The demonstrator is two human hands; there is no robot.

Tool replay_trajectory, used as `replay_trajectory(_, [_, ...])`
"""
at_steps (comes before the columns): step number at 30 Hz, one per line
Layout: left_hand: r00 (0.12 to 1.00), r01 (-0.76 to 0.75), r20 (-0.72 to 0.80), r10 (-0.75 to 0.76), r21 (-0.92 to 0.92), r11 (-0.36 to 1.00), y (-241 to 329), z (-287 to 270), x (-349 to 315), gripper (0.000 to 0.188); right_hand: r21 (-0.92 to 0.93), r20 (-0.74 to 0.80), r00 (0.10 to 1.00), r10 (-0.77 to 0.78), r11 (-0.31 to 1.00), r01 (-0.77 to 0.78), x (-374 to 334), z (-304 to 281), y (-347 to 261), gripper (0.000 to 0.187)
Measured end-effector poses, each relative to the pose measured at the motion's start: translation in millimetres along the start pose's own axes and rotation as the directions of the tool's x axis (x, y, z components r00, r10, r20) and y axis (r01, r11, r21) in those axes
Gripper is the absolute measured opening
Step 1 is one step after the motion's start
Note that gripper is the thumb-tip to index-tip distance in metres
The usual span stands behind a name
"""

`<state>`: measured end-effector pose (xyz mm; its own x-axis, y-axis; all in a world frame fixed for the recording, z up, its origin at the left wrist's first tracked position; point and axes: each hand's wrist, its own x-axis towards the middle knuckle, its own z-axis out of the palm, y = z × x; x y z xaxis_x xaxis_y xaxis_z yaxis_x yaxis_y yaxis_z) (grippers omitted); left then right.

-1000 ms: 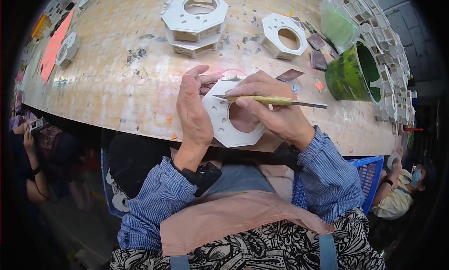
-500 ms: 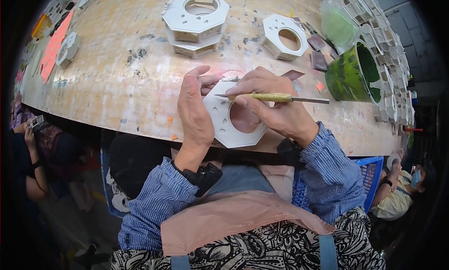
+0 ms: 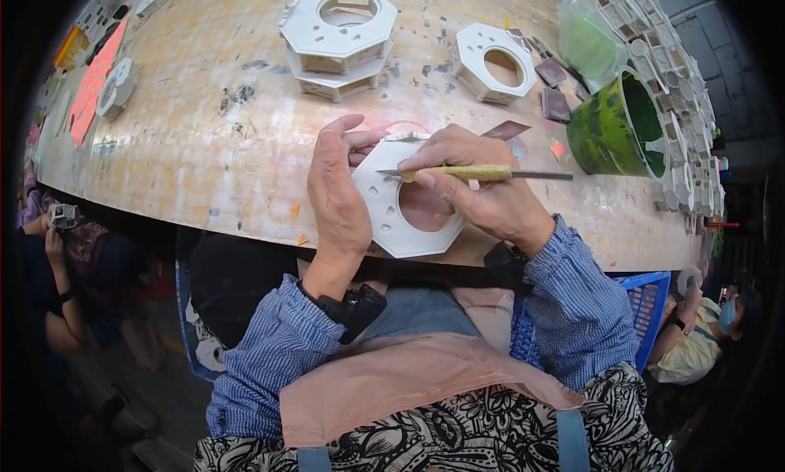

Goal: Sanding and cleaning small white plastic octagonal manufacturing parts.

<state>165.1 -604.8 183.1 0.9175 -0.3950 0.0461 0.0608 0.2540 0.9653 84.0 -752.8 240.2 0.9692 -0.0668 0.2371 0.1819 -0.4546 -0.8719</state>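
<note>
My right hand (image 3: 478,178) is closed in a pen-like grip round a craft knife (image 3: 482,174) with a yellowish wrapped handle, a pointed metal tip and a metal shank out the back. The tip rests at small holes in the top face of a white octagonal frame (image 3: 383,214) with a large round opening. My left hand (image 3: 339,186) is curled against the frame's left edge and steadies it; some fingertips are hidden behind it. The frame is near the table's front edge.
Two stacked white octagonal frames (image 3: 315,43) stand farther back, another one (image 3: 470,51) to their right. A green-stained bucket (image 3: 601,137), sanding pads (image 3: 556,106) and piled white pieces (image 3: 683,104) lie right. Blue baskets (image 3: 654,308) sit below the table edge. Other people are at both sides.
The knife tip has shifted slightly down on the frame's face. Both hands keep their hold, and the whole view has drifted a little left.
</note>
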Motion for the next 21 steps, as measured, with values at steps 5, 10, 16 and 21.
replay_trajectory(5, [1.0,-0.006,0.01,0.006,0.009,1.0,0,-1,0,0.058,-0.01,0.051,0.998,0.025,1.0,-0.025,-1,-3,-2,0.018])
replay_trajectory(10, [1.0,0.001,0.02,-0.001,-0.014,1.0,-1,0,2,0.062,0.035,0.07,0.998,0.01,0.999,-0.012,-11,0,-3,0.017])
replay_trajectory(16, [0.999,0.026,0.023,-0.025,-0.031,0.999,1,-1,2,0.067,-0.096,0.023,0.999,-0.046,0.994,0.048,-38,7,-9,0.015])
replay_trajectory(21, [0.998,0.049,0.039,-0.046,-0.075,0.996,3,1,3,0.07,-0.117,-0.095,0.994,-0.062,0.992,0.051,-44,17,-5,0.016])
